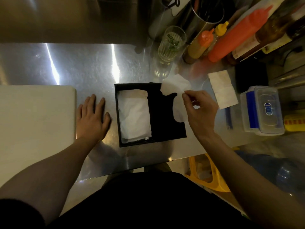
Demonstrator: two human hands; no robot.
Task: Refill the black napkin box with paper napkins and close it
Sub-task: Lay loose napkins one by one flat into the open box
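The black napkin box (117, 111) sits on the steel counter in front of me. Its black lid (165, 116) covers the right half. In the uncovered left half lie white paper napkins (134, 116). My right hand (200, 111) hovers over the box's right edge, pinching a white paper napkin (176, 86) that hangs curled over the lid. My left hand (92, 116) rests flat on the counter, fingers spread, just left of the box and apart from it.
A white cutting board (33, 123) lies at the left. A folded napkin stack (222, 89) and a clear plastic container (262, 109) lie to the right. A glass (170, 44), sauce bottles (234, 38) and a steel canister (204, 19) stand behind. The counter edge runs close to my body.
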